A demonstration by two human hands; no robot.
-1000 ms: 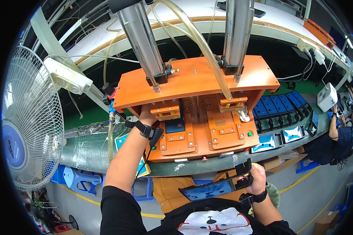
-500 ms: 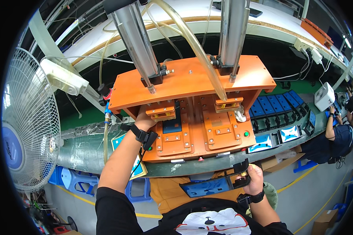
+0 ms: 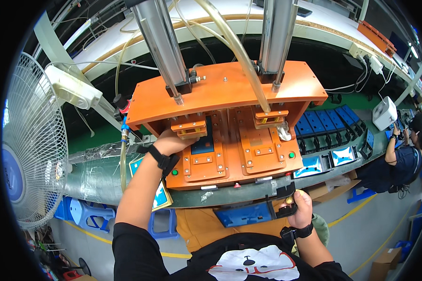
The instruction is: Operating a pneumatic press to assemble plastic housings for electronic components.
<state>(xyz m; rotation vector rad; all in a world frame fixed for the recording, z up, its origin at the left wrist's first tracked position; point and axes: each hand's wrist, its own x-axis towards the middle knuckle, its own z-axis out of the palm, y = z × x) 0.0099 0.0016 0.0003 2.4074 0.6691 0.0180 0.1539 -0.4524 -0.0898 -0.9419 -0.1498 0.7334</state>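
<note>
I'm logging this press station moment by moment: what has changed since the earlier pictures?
The left hand has drawn slightly back and turned rightward, showing more below the left press block. The held blue-and-black panel's left end has swung slightly upward in view. Nothing was visibly taken or released: the right hand keeps its hold; the fixture's blue panel stayed put.

one orange press [image 3: 220, 86], two silver cylinders [image 3: 158, 42], two green buttons [image 3: 291, 155].

Left fingers [image 3: 184, 143] now more visible beneath orange block [image 3: 188, 127]
</note>
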